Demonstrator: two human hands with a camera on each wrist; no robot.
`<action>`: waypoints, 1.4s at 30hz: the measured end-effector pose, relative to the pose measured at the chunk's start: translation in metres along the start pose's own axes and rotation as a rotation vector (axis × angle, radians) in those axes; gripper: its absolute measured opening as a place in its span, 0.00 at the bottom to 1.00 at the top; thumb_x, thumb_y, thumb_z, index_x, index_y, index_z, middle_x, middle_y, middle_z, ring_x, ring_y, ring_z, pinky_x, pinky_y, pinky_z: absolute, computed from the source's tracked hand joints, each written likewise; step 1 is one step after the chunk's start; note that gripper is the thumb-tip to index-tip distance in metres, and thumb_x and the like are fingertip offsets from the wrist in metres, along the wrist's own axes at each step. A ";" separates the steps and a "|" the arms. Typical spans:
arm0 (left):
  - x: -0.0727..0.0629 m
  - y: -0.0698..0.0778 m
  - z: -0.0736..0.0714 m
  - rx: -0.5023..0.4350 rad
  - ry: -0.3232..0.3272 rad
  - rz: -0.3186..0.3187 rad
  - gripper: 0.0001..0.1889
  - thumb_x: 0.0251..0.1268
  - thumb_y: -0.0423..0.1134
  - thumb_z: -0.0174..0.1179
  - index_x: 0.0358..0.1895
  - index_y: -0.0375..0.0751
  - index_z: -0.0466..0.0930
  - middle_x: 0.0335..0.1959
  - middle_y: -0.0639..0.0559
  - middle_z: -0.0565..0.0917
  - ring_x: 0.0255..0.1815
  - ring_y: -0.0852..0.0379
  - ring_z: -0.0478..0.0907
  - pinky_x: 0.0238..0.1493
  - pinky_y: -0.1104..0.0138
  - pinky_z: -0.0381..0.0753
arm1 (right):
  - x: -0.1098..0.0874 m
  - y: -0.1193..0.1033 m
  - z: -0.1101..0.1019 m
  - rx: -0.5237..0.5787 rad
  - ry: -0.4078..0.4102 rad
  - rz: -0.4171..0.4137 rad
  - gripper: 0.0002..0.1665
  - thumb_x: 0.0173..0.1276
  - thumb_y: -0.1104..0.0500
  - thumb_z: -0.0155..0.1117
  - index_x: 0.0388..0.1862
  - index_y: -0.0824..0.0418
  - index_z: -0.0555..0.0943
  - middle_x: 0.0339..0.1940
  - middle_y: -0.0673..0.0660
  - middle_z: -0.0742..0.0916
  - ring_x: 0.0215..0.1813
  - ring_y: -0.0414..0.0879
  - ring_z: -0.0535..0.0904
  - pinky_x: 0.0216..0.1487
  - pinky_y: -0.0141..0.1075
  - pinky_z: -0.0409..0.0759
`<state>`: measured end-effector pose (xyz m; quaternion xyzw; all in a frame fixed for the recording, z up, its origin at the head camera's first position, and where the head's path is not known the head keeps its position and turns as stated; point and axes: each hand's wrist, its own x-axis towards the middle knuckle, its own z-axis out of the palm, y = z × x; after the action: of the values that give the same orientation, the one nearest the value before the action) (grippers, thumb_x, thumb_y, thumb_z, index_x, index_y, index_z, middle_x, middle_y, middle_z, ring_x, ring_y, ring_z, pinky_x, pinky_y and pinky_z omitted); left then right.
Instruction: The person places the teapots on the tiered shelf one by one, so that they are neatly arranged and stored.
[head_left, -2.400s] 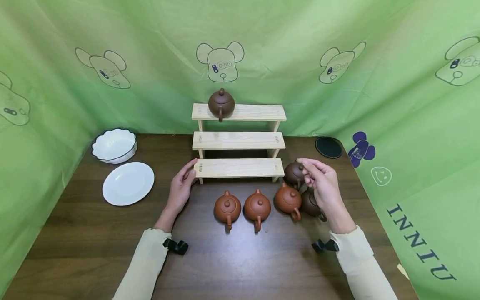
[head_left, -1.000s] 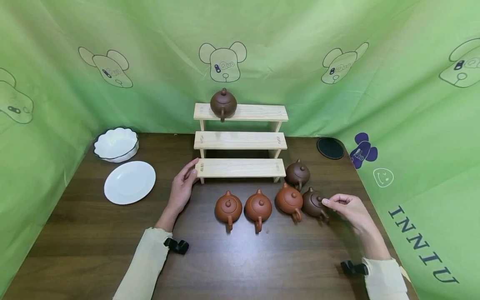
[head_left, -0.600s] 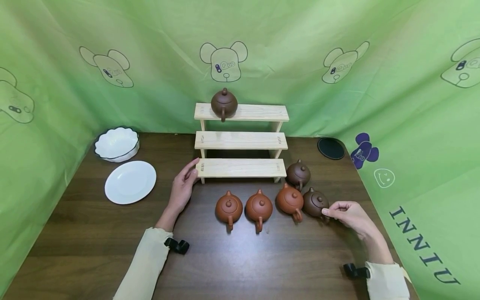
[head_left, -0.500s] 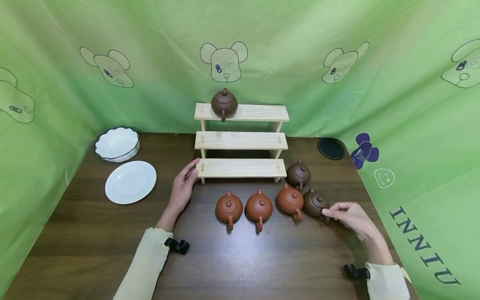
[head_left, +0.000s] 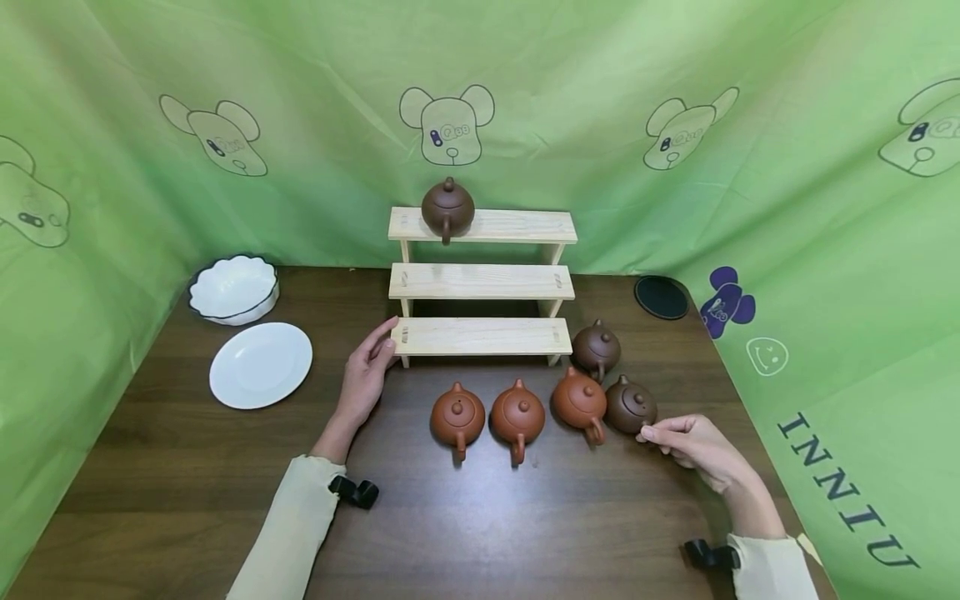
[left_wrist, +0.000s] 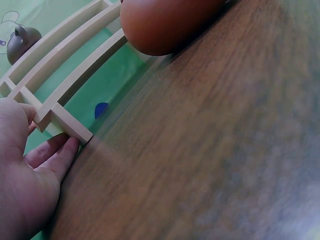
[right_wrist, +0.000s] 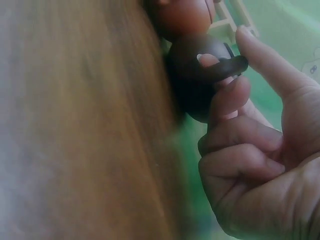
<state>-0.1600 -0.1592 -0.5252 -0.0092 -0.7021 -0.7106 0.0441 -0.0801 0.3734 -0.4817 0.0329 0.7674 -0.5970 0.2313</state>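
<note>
My left hand rests its fingertips against the left end of the lowest step of a three-tier wooden display stand; in the left wrist view the fingers touch its front leg. At the right, my right hand holds a dark brown teapot by its handle; in the right wrist view the index finger is hooked through the handle, thumb above it. That teapot sits right beside a reddish-brown teapot. Another dark teapot stands behind them, near the stand's right side.
A dark teapot stands on the top step. Two reddish-brown teapots, one left and one right, stand before the stand. At the left are a scalloped white bowl and a white plate; a black round mat lies back right.
My right hand has left the rear dark teapot, moved right and toward me, and gone down from near the front dark teapot's lid to its handle. The left hand stays at the stand.
</note>
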 end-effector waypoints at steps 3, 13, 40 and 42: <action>0.000 0.000 0.000 -0.003 0.000 -0.003 0.23 0.92 0.35 0.53 0.82 0.41 0.75 0.77 0.36 0.79 0.66 0.66 0.81 0.66 0.74 0.84 | 0.000 0.003 0.001 0.034 -0.039 -0.011 0.19 0.87 0.62 0.63 0.39 0.52 0.97 0.24 0.42 0.84 0.19 0.32 0.62 0.21 0.44 0.46; 0.001 -0.002 -0.001 0.002 0.001 -0.004 0.23 0.92 0.36 0.53 0.82 0.42 0.75 0.77 0.37 0.79 0.64 0.68 0.81 0.66 0.74 0.84 | 0.001 0.005 0.001 0.056 -0.053 -0.035 0.21 0.87 0.63 0.62 0.38 0.50 0.97 0.25 0.41 0.85 0.20 0.30 0.65 0.22 0.44 0.47; 0.001 -0.004 0.000 0.011 0.010 0.027 0.23 0.91 0.38 0.55 0.82 0.41 0.76 0.77 0.33 0.78 0.66 0.63 0.82 0.64 0.75 0.84 | -0.004 -0.007 0.013 0.339 0.231 -0.119 0.24 0.87 0.66 0.60 0.33 0.53 0.97 0.19 0.42 0.83 0.18 0.33 0.58 0.25 0.41 0.43; 0.000 -0.002 0.000 0.003 0.011 0.019 0.23 0.91 0.37 0.55 0.82 0.41 0.75 0.77 0.33 0.78 0.66 0.65 0.82 0.65 0.75 0.84 | -0.005 -0.013 0.015 0.378 0.264 -0.141 0.24 0.87 0.67 0.61 0.33 0.54 0.97 0.22 0.44 0.88 0.18 0.31 0.62 0.24 0.39 0.43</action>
<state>-0.1606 -0.1593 -0.5276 -0.0121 -0.7028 -0.7092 0.0547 -0.0747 0.3570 -0.4705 0.0998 0.6659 -0.7354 0.0766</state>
